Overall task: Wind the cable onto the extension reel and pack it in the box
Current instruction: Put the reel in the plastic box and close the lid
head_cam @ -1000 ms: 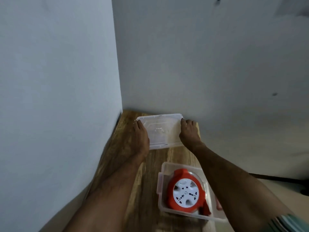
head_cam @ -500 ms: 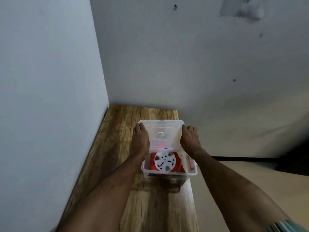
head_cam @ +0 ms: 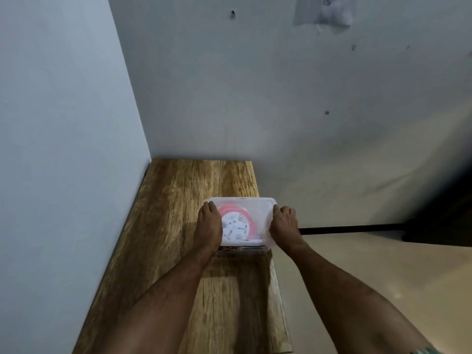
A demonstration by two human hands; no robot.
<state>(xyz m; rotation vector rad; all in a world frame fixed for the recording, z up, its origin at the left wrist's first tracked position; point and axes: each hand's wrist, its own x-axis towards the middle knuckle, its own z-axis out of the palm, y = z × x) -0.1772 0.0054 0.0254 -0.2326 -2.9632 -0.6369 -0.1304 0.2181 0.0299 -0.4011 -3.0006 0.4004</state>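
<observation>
The translucent lid [head_cam: 251, 213] lies flat over the clear plastic box [head_cam: 242, 249], its long axis running left to right between the two hands. The left hand [head_cam: 208, 229] grasps the lid's left edge, the right hand [head_cam: 284, 227] its right edge, both equally near. Under the lid the red reel [head_cam: 236, 226] with its white round socket face shows blurred (so it sits inside the box). The box stands on the grainy wooden table [head_cam: 178, 200], toward its right edge. Pressing straight down looks like what is left.

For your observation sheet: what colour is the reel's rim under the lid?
Red, paled to pink through the lid, on the reel; head view.
</observation>
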